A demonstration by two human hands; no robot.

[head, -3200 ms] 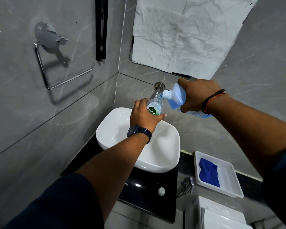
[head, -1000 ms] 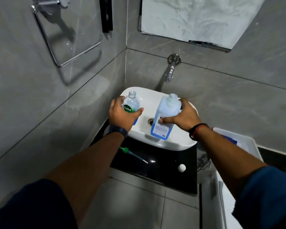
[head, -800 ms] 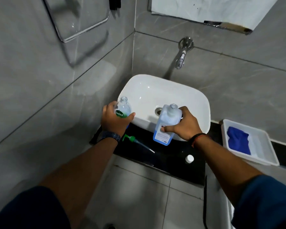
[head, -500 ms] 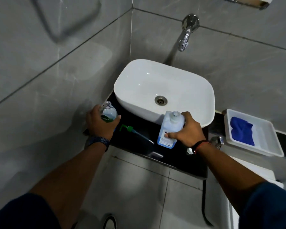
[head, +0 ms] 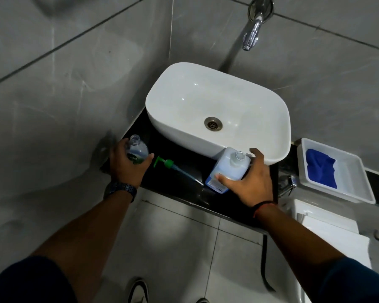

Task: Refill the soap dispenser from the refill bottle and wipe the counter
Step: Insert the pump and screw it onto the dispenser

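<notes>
My left hand (head: 127, 166) grips the small clear soap dispenser bottle (head: 137, 150), uncapped, at the left end of the black counter (head: 184, 154). Its green pump head (head: 167, 163) with a long tube lies flat on the counter between my hands. The blue refill bottle (head: 228, 169) stands upright and uncapped on the counter in front of the white basin (head: 219, 110). My right hand (head: 249, 182) is around the refill bottle, thumb on its label and fingers spread behind it.
A chrome tap (head: 253, 29) juts from the grey tiled wall above the basin. A white tray (head: 346, 171) holding a blue cloth (head: 321, 168) sits at the right. A white toilet cistern (head: 328, 228) is below the tray, and a metal valve (head: 287, 184) is beside the counter.
Both bottles have come down from over the basin to the counter. My right hand's fingers have loosened and spread around the refill bottle. The view has tilted downward.
</notes>
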